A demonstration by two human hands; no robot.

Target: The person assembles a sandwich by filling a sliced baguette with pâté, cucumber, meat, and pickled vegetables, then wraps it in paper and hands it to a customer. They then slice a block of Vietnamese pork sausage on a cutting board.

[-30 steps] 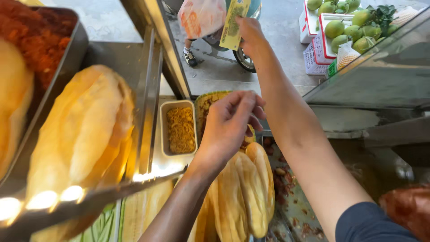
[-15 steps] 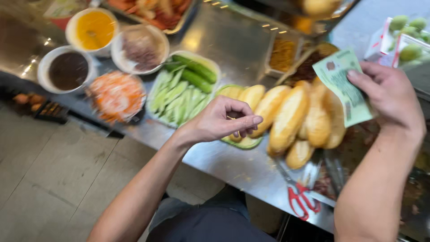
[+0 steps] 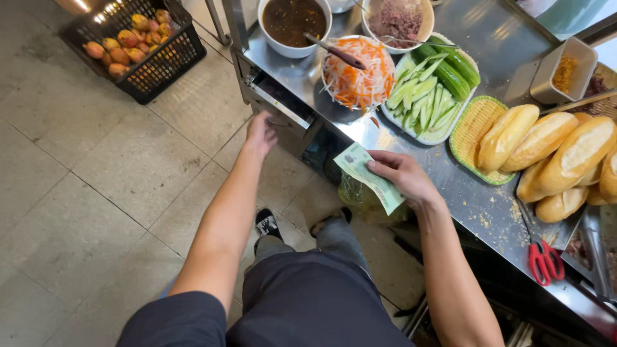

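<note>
The left hand has left the bread rolls and now reaches down to the drawer under the steel counter. The right hand has brought the banknote down from beside the rolls to the counter's front edge, near the drawer.

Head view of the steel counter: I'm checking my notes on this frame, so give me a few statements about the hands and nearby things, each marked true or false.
1. The right hand holds a greenish paper banknote. True.
2. The left hand grips the red-handled scissors. False: the scissors lie untouched on the steel counter; the left hand reaches at the metal drawer under the counter's edge.
3. The golden bread loaves lie in the black plastic crate. False: the crate on the floor holds small orange-yellow fruits.
4. Sliced green cucumber sits on a tray beside the bowl of shredded carrot. True.
</note>
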